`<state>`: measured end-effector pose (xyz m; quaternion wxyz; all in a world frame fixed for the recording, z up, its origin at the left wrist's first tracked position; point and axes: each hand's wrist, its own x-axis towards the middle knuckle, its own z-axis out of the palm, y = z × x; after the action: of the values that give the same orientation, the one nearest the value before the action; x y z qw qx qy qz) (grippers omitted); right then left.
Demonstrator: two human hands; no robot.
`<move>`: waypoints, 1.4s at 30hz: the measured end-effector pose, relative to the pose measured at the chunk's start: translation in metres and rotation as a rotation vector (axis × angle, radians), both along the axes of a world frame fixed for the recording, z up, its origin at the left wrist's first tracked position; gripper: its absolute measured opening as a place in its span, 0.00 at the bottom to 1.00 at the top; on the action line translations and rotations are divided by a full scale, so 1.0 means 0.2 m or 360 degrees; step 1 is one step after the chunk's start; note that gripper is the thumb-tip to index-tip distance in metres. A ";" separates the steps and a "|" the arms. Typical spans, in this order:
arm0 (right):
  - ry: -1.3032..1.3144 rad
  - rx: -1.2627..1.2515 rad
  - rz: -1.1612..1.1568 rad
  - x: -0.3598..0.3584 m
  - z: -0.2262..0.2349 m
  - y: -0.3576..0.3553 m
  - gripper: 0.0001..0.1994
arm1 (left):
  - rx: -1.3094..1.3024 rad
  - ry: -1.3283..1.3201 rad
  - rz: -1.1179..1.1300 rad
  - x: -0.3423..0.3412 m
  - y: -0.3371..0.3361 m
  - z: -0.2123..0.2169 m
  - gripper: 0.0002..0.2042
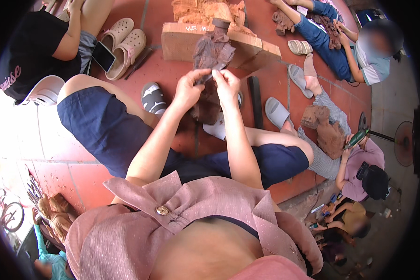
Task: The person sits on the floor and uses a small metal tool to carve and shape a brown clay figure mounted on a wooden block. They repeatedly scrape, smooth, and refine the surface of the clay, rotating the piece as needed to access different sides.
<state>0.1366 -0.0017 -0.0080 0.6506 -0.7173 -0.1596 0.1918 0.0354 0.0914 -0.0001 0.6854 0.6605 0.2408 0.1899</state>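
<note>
A dark brown carved wooden figure (213, 49) stands upright between my legs, its round-topped upper end leaning toward a thick plank. My left hand (190, 87) is closed at the figure's middle, its index finger reaching across toward the other hand. Close beside it, my right hand (227, 87) has thumb and fingers pinched together in front of the carving. The fingertips of both hands almost meet. A small greyish piece seems to lie between them, too small to name. Behind my hands the carving's lower part is partly hidden.
Beyond the figure lies the plank (184, 42) with an orange-toned carving (205, 13) behind it. Beige clogs (126, 46) and a phone (102, 57) are at the left, near a seated person. At right, a person holds a green power tool (358, 138) against a wooden carving (329, 135).
</note>
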 end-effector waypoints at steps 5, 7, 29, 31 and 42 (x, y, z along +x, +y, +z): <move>-0.0099 -0.0116 -0.0080 -0.14 -0.02 -0.13 0.10 | 0.0315 0.0343 -0.0171 -0.10 -0.10 0.05 0.23; 0.0031 -0.0082 -0.0105 -0.19 -0.01 -0.18 0.11 | 0.0295 0.0365 -0.0182 -0.12 -0.14 0.05 0.21; -0.0139 -0.0174 0.0006 -0.11 0.00 -0.04 0.14 | 0.0450 0.0211 0.0181 -0.06 -0.12 0.11 0.20; -0.0194 -0.0168 -0.0044 -0.09 -0.04 -0.05 0.14 | 0.0433 0.0093 0.0167 -0.04 -0.14 0.03 0.20; -0.0055 -0.0090 -0.0275 -0.28 0.04 -0.60 0.05 | -0.0732 0.0120 -0.0284 -0.07 -0.40 -0.01 0.18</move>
<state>0.0811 -0.1227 -0.0006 0.6413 -0.7497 -0.1029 0.1269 0.0221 0.0114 -0.0019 0.8223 0.5123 0.2437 0.0439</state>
